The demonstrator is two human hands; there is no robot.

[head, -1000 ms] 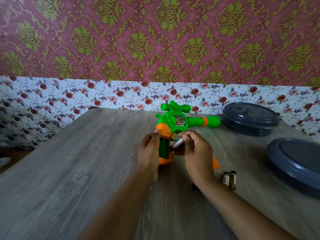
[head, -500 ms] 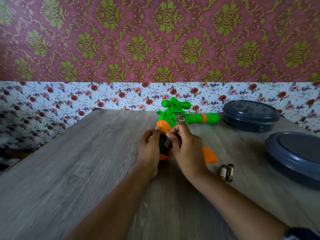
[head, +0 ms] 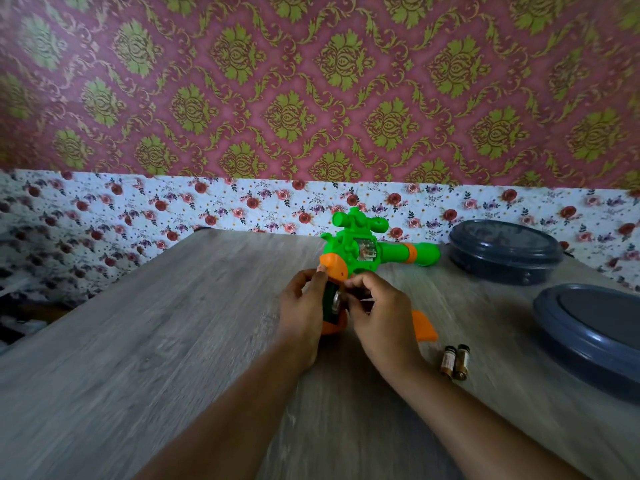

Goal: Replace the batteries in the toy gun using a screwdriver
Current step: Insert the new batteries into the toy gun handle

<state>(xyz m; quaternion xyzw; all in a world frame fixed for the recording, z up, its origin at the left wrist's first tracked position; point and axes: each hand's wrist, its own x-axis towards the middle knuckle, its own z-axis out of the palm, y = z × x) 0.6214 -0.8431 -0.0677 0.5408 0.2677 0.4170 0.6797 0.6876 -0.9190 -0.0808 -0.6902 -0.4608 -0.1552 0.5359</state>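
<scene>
Toy gun lies mid-table, grip toward you. Your left hand wraps the grip; your right hand pinches a battery at the open compartment. Check polarity, seat 1 end, then press flat. 2 loose batteries and the orange cover lie just right; 2 dark lids sit clear. Screwdriver not visible.

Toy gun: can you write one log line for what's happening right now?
step: seating battery | left hand: steadies toy gun grip | right hand: presses battery in | two batteries, cover: on table
</scene>
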